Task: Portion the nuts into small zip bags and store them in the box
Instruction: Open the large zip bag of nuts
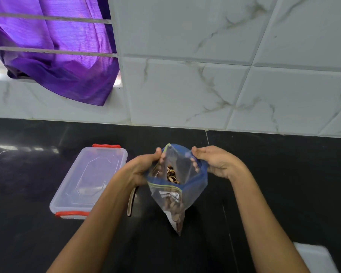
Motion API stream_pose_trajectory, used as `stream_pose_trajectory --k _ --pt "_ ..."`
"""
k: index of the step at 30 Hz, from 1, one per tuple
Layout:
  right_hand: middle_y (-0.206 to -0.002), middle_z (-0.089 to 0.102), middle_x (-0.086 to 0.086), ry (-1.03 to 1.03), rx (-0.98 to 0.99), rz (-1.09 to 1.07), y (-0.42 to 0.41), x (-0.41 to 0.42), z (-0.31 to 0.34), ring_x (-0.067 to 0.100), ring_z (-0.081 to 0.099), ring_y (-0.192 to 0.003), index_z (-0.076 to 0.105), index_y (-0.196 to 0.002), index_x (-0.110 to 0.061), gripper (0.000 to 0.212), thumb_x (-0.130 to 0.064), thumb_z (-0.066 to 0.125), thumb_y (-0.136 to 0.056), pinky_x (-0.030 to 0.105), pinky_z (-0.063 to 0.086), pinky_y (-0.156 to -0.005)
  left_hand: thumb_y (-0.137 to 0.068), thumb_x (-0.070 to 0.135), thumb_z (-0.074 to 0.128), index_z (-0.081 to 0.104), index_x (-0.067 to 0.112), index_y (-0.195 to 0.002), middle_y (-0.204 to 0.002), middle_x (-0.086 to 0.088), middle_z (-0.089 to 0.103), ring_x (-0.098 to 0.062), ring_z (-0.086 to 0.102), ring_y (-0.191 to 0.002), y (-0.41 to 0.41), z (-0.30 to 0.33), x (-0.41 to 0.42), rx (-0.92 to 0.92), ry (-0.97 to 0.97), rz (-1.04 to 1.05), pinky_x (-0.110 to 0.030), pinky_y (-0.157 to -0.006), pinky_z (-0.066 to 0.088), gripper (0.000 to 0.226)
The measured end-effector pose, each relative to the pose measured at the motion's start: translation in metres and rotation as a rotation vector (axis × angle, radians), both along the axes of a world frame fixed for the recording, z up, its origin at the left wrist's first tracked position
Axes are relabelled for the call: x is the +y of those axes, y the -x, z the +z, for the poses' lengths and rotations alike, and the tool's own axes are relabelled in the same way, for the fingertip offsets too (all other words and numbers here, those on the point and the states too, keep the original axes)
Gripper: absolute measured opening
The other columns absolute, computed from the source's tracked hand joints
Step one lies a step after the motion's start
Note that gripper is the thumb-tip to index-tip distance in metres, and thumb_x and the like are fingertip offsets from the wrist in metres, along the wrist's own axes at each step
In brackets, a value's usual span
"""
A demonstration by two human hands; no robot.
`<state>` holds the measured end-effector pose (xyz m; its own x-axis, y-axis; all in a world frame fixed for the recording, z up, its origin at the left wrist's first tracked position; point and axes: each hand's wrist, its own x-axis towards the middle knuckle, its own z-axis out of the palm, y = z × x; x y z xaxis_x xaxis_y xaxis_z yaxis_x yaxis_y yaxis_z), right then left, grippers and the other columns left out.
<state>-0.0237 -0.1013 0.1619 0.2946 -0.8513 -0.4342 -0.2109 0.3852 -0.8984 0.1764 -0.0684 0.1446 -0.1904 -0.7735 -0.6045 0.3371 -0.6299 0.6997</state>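
A clear zip bag [175,198] with a blue seal strip stands over the black counter, its mouth spread wide. Brown and cream nuts [171,175] show inside it. My left hand [144,167] pinches the left side of the bag's rim. My right hand [215,162] pinches the right side of the rim, fingers tucked inside the mouth. A clear plastic box [87,180] with red clips and its lid on lies on the counter to the left of my left hand.
Black counter [284,184] runs up to a white marble-tiled wall [205,85]. A purple cloth [57,56] hangs over window bars at the upper left. A pale flat strip [130,201] lies by my left wrist. A white object [313,257] sits at the lower right corner.
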Motion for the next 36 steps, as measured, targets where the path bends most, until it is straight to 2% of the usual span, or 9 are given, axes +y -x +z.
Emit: stream_pose_trajectory --k 4,8,11,16,19,25,31,33,36 --pt "-0.062 0.065 0.004 -0.375 -0.398 -0.066 0.007 0.008 -0.011 0.012 0.063 -0.053 0.063 -0.091 -0.007 0.018 -0.012 0.046 -0.096 0.025 0.054 -0.05 -0.088 0.039 0.056 0.064 0.009 -0.067 -0.054 0.001 0.055 -0.01 0.053 -0.043 0.0 -0.011 0.002 0.257 -0.141 0.111 -0.021 -0.042 0.049 0.038" --pt "-0.098 0.068 0.006 -0.343 -0.41 0.042 0.017 0.019 -0.02 0.022 0.064 -0.094 0.063 -0.119 -0.019 0.038 -0.008 0.057 -0.084 0.042 0.053 -0.085 -0.094 0.038 0.052 0.066 0.008 -0.086 -0.073 -0.008 0.063 -0.019 0.06 -0.068 -0.003 -0.012 0.01 0.046 -0.079 0.046 -0.034 -0.065 0.052 0.034" --pt "-0.11 0.066 0.007 -0.289 -0.257 -0.012 0.024 0.029 -0.02 0.026 0.06 -0.105 0.057 -0.122 -0.026 0.048 -0.011 0.067 -0.078 0.043 0.048 -0.089 -0.098 0.03 0.047 0.062 0.008 -0.113 -0.103 -0.014 0.063 -0.025 0.06 -0.093 -0.007 -0.012 0.018 -0.023 -0.015 0.03 -0.037 -0.076 0.05 0.031" --pt "-0.093 0.064 0.004 -0.148 0.233 -0.121 0.021 0.048 -0.011 0.014 0.058 -0.079 0.059 -0.109 -0.015 0.027 -0.031 0.065 -0.088 0.026 0.047 -0.06 -0.092 0.038 0.059 0.056 0.01 -0.116 -0.106 -0.01 0.061 -0.025 0.06 -0.097 -0.008 -0.015 0.032 -0.554 -0.017 0.053 -0.034 -0.076 0.05 0.036" --pt "-0.083 0.066 0.004 -0.083 0.382 -0.045 0.018 0.052 -0.006 0.009 0.059 -0.068 0.063 -0.094 -0.013 0.02 -0.033 0.059 -0.092 0.022 0.046 -0.053 -0.093 0.031 0.059 0.06 0.008 -0.103 -0.091 -0.009 0.057 -0.019 0.056 -0.08 -0.012 -0.009 0.039 -0.662 0.038 0.036 -0.03 -0.065 0.051 0.025" --pt "-0.073 0.066 0.007 -0.073 0.034 -0.137 0.015 0.057 -0.008 0.008 0.062 -0.057 0.068 -0.094 -0.004 0.011 -0.008 0.057 -0.092 0.021 0.052 -0.051 -0.099 0.013 0.047 0.056 0.006 -0.088 -0.087 -0.011 0.063 -0.019 0.064 -0.074 -0.013 0.009 0.05 -0.514 0.128 0.065 -0.023 -0.056 0.057 0.015" --pt "-0.076 0.072 0.01 -0.29 -0.489 -0.319 0.015 0.065 -0.009 0.015 0.071 -0.067 0.064 -0.095 -0.005 0.022 0.005 0.044 -0.094 0.026 0.059 -0.057 -0.097 0.002 0.046 0.059 0.003 -0.091 -0.074 -0.011 0.068 -0.015 0.068 -0.056 -0.001 0.008 0.058 0.199 -0.014 0.374 -0.022 -0.045 0.055 0.015" --pt "-0.083 0.072 0.011 -0.336 -0.536 -0.318 0.014 0.069 -0.011 0.018 0.07 -0.074 0.064 -0.098 -0.007 0.023 0.005 0.045 -0.093 0.029 0.059 -0.06 -0.093 -0.001 0.051 0.054 0.005 -0.105 -0.081 -0.014 0.067 -0.019 0.068 -0.057 0.002 0.005 0.06 0.205 -0.054 0.372 -0.025 -0.044 0.055 0.014" --pt "-0.094 0.069 0.012 -0.347 -0.358 -0.298 0.012 0.077 -0.016 0.02 0.066 -0.08 0.064 -0.102 -0.012 0.017 -0.004 0.059 -0.088 0.03 0.055 -0.058 -0.086 0.003 0.055 0.042 0.006 -0.133 -0.112 -0.018 0.06 -0.022 0.062 -0.074 0.005 -0.005 0.064 -0.082 -0.071 0.254 -0.03 -0.051 0.052 0.048"
